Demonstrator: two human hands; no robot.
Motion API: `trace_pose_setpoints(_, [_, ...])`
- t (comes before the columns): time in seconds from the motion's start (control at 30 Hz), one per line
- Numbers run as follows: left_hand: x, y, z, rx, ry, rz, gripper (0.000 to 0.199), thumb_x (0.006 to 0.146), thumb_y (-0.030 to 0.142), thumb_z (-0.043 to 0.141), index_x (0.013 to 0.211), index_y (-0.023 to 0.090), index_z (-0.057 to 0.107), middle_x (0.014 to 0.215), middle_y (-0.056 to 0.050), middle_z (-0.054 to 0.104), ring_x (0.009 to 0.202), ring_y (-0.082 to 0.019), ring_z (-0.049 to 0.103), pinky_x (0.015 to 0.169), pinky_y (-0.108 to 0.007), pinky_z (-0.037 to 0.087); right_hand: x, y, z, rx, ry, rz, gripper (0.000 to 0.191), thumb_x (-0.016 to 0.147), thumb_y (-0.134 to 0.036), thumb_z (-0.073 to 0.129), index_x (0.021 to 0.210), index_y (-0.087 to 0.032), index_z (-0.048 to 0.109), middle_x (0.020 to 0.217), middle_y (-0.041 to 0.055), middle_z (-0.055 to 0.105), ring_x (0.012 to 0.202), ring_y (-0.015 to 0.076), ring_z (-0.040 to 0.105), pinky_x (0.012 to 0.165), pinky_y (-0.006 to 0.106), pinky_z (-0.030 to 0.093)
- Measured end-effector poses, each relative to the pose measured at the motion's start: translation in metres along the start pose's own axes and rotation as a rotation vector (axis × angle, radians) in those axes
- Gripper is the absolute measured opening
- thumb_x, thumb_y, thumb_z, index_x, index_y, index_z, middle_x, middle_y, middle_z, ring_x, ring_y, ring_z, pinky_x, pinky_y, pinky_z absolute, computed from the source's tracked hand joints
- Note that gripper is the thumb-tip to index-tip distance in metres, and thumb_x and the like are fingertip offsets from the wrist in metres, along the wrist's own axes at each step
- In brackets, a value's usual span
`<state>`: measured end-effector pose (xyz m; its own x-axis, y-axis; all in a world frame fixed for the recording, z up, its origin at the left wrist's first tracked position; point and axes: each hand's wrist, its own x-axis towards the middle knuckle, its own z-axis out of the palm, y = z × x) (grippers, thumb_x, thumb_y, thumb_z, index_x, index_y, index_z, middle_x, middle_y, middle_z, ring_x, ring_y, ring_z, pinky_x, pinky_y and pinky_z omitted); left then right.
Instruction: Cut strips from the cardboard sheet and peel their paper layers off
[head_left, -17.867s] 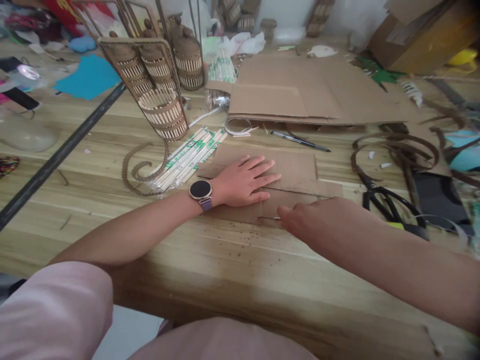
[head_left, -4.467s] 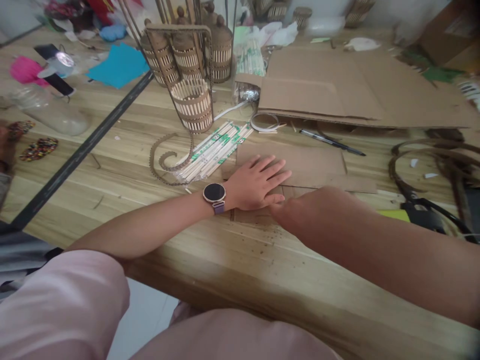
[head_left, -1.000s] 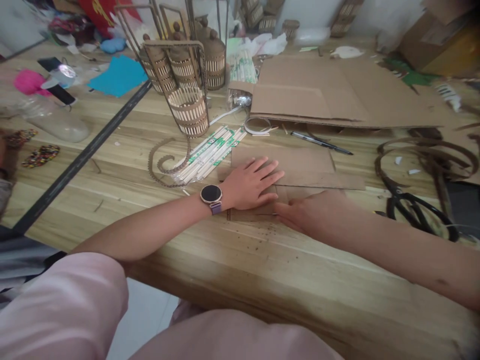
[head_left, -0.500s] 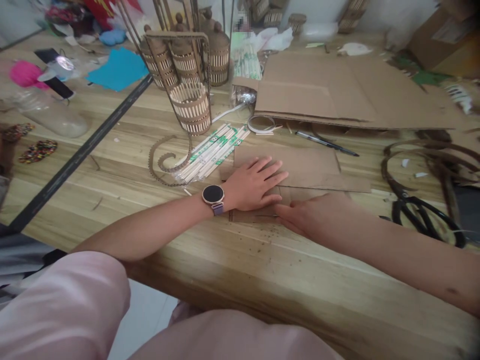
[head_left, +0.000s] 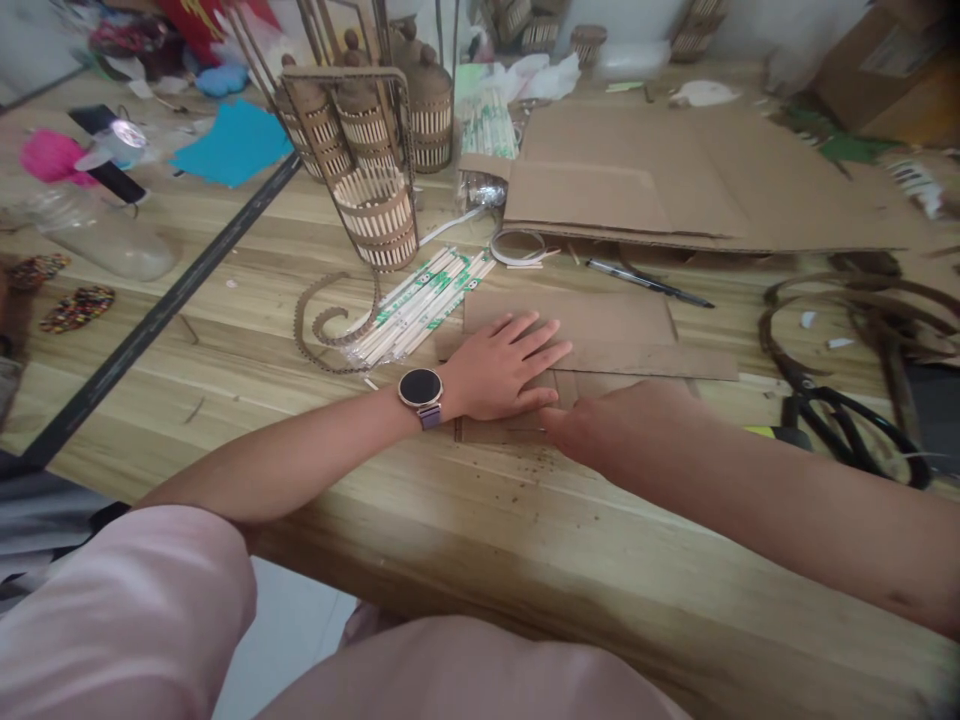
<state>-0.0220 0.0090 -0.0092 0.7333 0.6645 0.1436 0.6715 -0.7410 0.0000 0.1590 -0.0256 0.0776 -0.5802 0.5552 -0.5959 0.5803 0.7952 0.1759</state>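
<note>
My left hand, with a watch on its wrist, lies flat with spread fingers on a narrow cardboard strip and the cardboard piece around it. Close beside its thumb, my right hand is curled over the cardboard's near edge, its index finger near the left thumb. A yellow-and-black handled tool sticks out past my right forearm; its other end is hidden, and the hand appears closed on it. Small brown crumbs are scattered on the wood below the hands.
Behind are wrapped chopsticks, a curled corrugated strip, a slatted basket, a tape roll and a large cardboard sheet. A pen and black-handled scissors lie to the right. A blue sheet is at left.
More of the yellow-and-black tool shows beyond my right forearm, and its end has shifted right. My right hand has tilted slightly; my left hand stays flat on the cardboard.
</note>
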Motion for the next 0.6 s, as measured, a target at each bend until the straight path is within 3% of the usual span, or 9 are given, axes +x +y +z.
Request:
trace_pose_setpoints(0.13, [0.000,0.000,-0.002,0.007,-0.025,0.009,0.067,0.105,0.057,0.032,0.156,0.014,0.037,0.162,-0.015,0.036,0.149,-0.035,0.031,0.121,-0.051,0.025,-0.008,0.007,0.002,-0.027,0.019,0.024,0.040,0.080,0.006,0.050,0.102,-0.022,0.068,0.069,0.0026,0.071,0.059,0.0174,0.065,0.048,0.029,0.019])
trace_pose_setpoints(0.27, [0.001,0.001,-0.002,-0.002,-0.046,-0.013,0.066,0.105,0.056,0.033,0.156,0.015,0.037,0.163,-0.014,0.035,0.151,-0.035,0.029,0.122,-0.050,0.023,-0.024,0.028,0.018,-0.006,-0.023,0.091,0.039,0.083,0.001,0.051,0.105,-0.026,0.068,0.072,0.0038,0.072,0.061,0.0184,0.065,0.049,0.031,0.019])
trace_pose_setpoints(0.33, [0.001,0.002,-0.002,-0.009,-0.048,-0.025,0.065,0.105,0.055,0.035,0.156,0.015,0.037,0.164,-0.013,0.034,0.151,-0.034,0.028,0.122,-0.050,0.023,-0.033,0.044,0.030,0.085,0.032,0.076,0.034,0.089,-0.008,0.052,0.110,-0.030,0.067,0.077,0.0034,0.074,0.063,0.0195,0.066,0.051,0.031,0.021])
trace_pose_setpoints(0.43, [0.001,0.003,-0.002,-0.018,-0.049,-0.035,0.064,0.105,0.054,0.036,0.156,0.016,0.037,0.164,-0.013,0.035,0.151,-0.034,0.028,0.121,-0.050,0.024,-0.043,0.062,0.044,0.130,0.062,0.087,0.023,0.099,-0.029,0.044,0.100,-0.030,0.067,0.081,0.0027,0.076,0.063,0.0200,0.066,0.054,0.031,0.027])
trace_pose_setpoints(0.5, [0.001,0.004,-0.003,-0.018,-0.046,-0.037,0.064,0.105,0.054,0.036,0.156,0.016,0.038,0.164,-0.013,0.035,0.151,-0.034,0.028,0.121,-0.050,0.023,-0.042,0.062,0.047,0.160,0.084,0.093,0.026,0.100,-0.036,0.042,0.094,-0.029,0.066,0.081,0.0021,0.075,0.064,0.0204,0.066,0.054,0.030,0.028])
trace_pose_setpoints(0.6, [0.002,0.004,-0.003,-0.010,-0.037,-0.040,0.063,0.105,0.054,0.037,0.156,0.016,0.038,0.163,-0.013,0.035,0.150,-0.034,0.029,0.121,-0.050,0.024,-0.028,0.043,0.039,0.202,0.101,0.041,0.025,0.099,-0.036,0.042,0.089,-0.027,0.064,0.073,0.0005,0.073,0.062,0.0190,0.065,0.052,0.029,0.025])
